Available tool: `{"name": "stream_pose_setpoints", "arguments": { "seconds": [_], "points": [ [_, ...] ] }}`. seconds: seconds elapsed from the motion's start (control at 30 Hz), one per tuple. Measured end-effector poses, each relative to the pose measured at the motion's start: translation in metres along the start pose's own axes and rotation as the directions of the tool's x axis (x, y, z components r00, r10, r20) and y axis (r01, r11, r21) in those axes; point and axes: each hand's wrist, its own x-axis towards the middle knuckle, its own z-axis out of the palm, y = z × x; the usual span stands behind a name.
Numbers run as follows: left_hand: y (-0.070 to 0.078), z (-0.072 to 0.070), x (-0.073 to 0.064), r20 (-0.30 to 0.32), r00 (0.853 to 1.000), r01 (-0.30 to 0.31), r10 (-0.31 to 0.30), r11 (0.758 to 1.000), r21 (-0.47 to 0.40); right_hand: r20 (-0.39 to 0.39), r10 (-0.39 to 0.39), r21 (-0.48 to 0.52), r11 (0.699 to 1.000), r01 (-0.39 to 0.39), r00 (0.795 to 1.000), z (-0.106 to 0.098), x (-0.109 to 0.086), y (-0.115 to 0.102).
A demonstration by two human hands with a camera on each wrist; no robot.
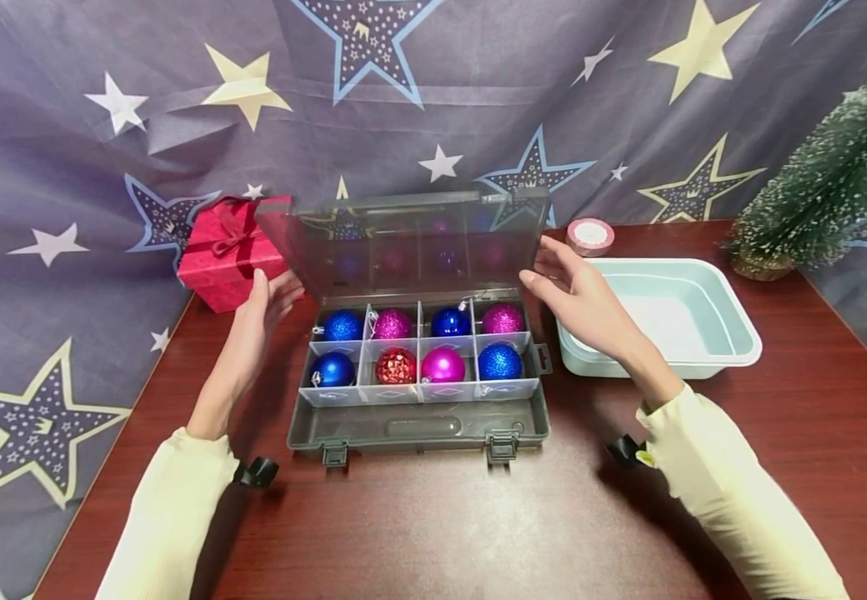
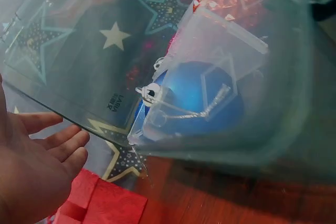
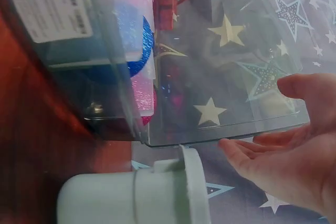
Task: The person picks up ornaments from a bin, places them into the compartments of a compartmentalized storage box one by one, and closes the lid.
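A clear grey plastic case (image 1: 426,425) lies on the table with its see-through lid (image 1: 418,242) raised. Small compartments hold several Christmas baubles: a blue matte one (image 1: 333,369), a red faceted one (image 1: 396,366), a glossy magenta one (image 1: 443,364), a glittery blue one (image 1: 499,361) and others behind. Beside the lid's left edge is my left hand (image 1: 257,321), fingers extended; in the left wrist view its fingertips (image 2: 79,140) are at that edge. My right hand (image 1: 579,296) is at the lid's right edge, thumb and fingers apart and fairly straight.
A red gift box (image 1: 234,258) with a bow stands behind my left hand. To the right are a pale blue basin (image 1: 741,342), a roll of tape or ribbon (image 1: 590,236) and a small frosted tree (image 1: 816,175). Star-patterned cloth (image 1: 463,100) hangs behind the table.
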Motion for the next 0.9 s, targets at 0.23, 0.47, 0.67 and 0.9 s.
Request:
{"name": "stream_pose_setpoints", "arguments": {
  "seconds": [0.23, 0.47, 0.67, 0.9],
  "points": [
    [0.001, -0.005, -0.018, 0.073, 0.996, -0.061, 0.045, 0.972, 0.226, 0.009, 0.020, 0.001, 1.000, -0.020, 1.000, 0.002, -0.022, 0.001],
    [-0.003, -0.009, -0.038, 0.135, 0.988, -0.103, 0.077, 0.974, 0.200, -0.019, 0.013, -0.052, 0.999, -0.014, 1.000, 0.006, -0.046, 0.002],
    [-0.012, -0.011, -0.051, 0.151, 0.982, -0.136, 0.114, 0.980, 0.147, -0.044, -0.028, -0.057, 0.998, 0.025, 0.999, 0.015, -0.065, 0.006],
    [-0.025, -0.018, -0.068, 0.142, 0.986, -0.115, 0.086, 0.970, 0.212, -0.072, -0.036, -0.020, 0.999, 0.035, 0.997, 0.023, -0.078, 0.008]
  ]
}}
